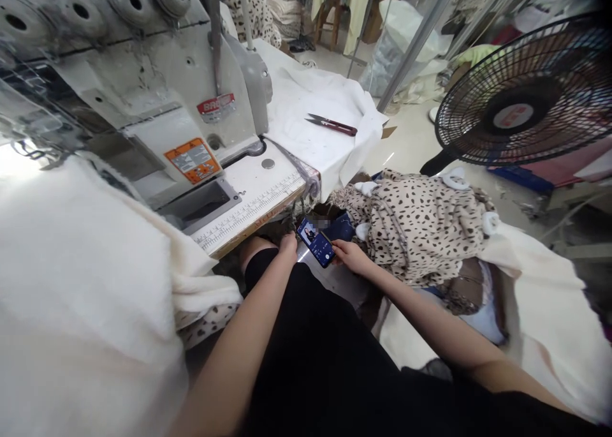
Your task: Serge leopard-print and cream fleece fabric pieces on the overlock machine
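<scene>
Hands meet low in the middle of the view, both on a lit phone (315,240) held over the person's lap, just below the near edge of the sewing table (258,198). The left hand (288,242) has its fingers closed around the phone's left edge, and the right hand (350,256) grips the right end, thumb on or close to the screen. Held from both sides and tilted up toward the face, the phone looks steadied for reading, its screen showing a small picture.

Left and far of the hands stands a large grey industrial sewing machine (157,86) with an orange warning label. A ruler strip runs along the table edge, where it would serve for measuring. Thick cream fleece (81,284) spills off the table on the near left, probably parked there beside the needle area.

Farther back on the table, red-handled thread snips (332,125) lie on white cloth, well away from the hands. To the right of the hands, a heap of leopard-spotted fabric (421,226) sits on a pile beside the knee. At the far right, a black fan (526,99) faces the seat.
</scene>
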Motion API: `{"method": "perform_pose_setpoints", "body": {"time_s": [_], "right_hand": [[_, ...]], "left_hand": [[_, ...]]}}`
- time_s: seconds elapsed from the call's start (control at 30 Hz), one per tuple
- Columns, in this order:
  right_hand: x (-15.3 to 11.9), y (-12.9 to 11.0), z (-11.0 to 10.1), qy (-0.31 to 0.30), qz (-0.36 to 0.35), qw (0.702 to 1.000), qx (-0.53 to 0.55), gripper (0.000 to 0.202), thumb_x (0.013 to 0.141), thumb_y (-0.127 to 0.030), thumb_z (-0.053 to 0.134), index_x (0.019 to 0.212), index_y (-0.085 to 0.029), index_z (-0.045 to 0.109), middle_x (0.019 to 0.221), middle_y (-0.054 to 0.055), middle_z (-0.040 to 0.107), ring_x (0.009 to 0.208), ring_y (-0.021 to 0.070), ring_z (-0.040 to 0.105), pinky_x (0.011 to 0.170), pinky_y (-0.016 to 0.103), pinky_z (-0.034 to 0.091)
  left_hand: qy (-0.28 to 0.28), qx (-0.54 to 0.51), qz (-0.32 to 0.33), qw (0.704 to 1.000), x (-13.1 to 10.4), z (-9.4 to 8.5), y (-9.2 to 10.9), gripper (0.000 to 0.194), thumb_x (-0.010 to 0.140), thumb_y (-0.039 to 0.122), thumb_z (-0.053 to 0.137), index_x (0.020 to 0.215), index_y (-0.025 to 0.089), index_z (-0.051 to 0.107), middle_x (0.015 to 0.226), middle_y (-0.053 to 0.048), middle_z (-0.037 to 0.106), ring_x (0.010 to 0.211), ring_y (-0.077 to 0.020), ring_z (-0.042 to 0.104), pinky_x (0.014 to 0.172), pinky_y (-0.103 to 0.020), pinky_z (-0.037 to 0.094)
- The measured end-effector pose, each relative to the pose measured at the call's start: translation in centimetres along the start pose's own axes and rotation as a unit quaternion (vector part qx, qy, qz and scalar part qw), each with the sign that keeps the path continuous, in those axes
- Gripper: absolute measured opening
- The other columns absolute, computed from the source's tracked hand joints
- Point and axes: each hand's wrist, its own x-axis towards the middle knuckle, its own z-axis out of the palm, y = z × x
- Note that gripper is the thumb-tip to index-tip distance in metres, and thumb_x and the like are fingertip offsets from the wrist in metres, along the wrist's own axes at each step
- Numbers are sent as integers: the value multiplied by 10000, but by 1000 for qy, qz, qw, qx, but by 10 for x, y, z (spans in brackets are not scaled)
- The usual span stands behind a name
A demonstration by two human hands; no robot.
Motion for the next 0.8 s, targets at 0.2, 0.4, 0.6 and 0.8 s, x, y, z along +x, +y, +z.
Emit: {"method": "perform_pose_setpoints", "body": {"time_s": [0.2,0.4,0.6,0.8], "right_hand": [[33,-15,8,-35,77,996,-26,150,851,-123,405,874,-117,554,520,-7,573,477,137,592,486,223,472],[35,-41,2,-30,123,992,-6,188,867,-97,342,903,-106,527,474,-2,561,487,150,609,484,228,496],[25,-57,-6,-8,114,993,-12,169,851,-109,357,866,-122,525,465,-1,560,487,153,617,455,208,493],[27,-64,-10,4,102,994,-39,157,827,-136,384,815,-147,541,475,-1,567,475,160,614,451,228,494]], "left_hand": [[-1,21,4,1000,0,-3,3,309,856,370,452,1020,120,527,960,-69,563,812,-140,556,714,-328,485],[19,86,23,996,7,-6,-1,343,860,386,436,1077,130,508,1032,-84,548,882,-164,550,771,-370,473],[43,182,73,980,22,1,6,321,820,377,511,1032,140,547,1121,-90,530,1052,-205,493,907,-419,392],[43,197,84,976,36,8,20,320,813,384,519,1024,147,557,1150,-93,519,1101,-214,461,951,-441,347]]}}
